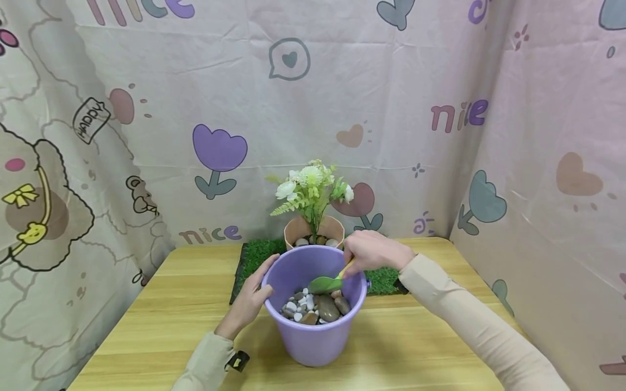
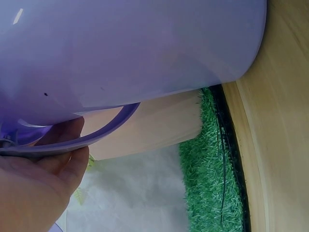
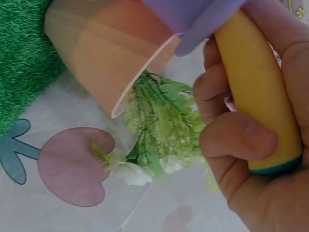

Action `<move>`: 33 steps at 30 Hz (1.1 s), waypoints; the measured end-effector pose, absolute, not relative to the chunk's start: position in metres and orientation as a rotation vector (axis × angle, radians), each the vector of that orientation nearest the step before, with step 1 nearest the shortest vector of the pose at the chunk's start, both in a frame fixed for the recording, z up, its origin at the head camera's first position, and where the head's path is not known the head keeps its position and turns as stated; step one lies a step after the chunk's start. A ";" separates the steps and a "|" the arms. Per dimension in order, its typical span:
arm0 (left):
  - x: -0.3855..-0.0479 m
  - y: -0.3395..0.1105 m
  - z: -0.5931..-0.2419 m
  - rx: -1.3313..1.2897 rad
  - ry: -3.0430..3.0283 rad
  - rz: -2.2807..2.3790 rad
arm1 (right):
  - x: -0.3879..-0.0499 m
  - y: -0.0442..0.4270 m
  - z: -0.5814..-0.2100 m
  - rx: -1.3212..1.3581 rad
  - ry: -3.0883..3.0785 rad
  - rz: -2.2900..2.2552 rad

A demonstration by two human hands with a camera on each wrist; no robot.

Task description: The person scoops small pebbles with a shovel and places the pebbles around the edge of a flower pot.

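Observation:
A purple bucket [image 1: 320, 342] stands on the table with white pebbles [image 1: 300, 304] and larger brown stones [image 1: 327, 308] at its bottom. My left hand [image 1: 248, 297] grips the bucket's left rim. In the left wrist view, the fingers [image 2: 72, 166] curl round the purple handle [image 2: 108, 126] beside the bucket wall. Over the right rim, my right hand [image 1: 374, 251] holds a small garden trowel by its yellow handle [image 3: 258, 82]. The trowel's green blade [image 1: 324, 283] is inside the bucket, just above the stones; whether it touches them I cannot tell.
Behind the bucket, a peach flowerpot [image 1: 292, 231] holds white artificial flowers, green leaves and stones. It stands on a green turf mat [image 1: 259, 252]. The wooden table [image 1: 161, 304] is bounded by a printed cloth backdrop [image 1: 303, 108] at the back and sides.

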State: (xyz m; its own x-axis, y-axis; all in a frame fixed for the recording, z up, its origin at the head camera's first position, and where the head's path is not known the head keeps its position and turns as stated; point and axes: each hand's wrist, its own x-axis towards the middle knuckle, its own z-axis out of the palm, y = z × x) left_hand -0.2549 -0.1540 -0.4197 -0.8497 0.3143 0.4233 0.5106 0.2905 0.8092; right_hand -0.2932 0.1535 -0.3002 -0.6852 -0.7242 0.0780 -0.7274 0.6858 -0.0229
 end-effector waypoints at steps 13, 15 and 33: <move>-0.255 -0.155 -0.420 -0.763 -2.375 -1.590 | -0.289 0.139 -0.307 1.203 -2.691 -0.160; -0.254 -0.155 -0.421 -0.757 -2.377 -1.589 | -0.287 0.142 -0.312 1.218 -2.632 -0.151; -0.254 -0.154 -0.420 -0.781 -2.362 -1.631 | -0.290 0.158 -0.338 1.291 -2.247 -0.125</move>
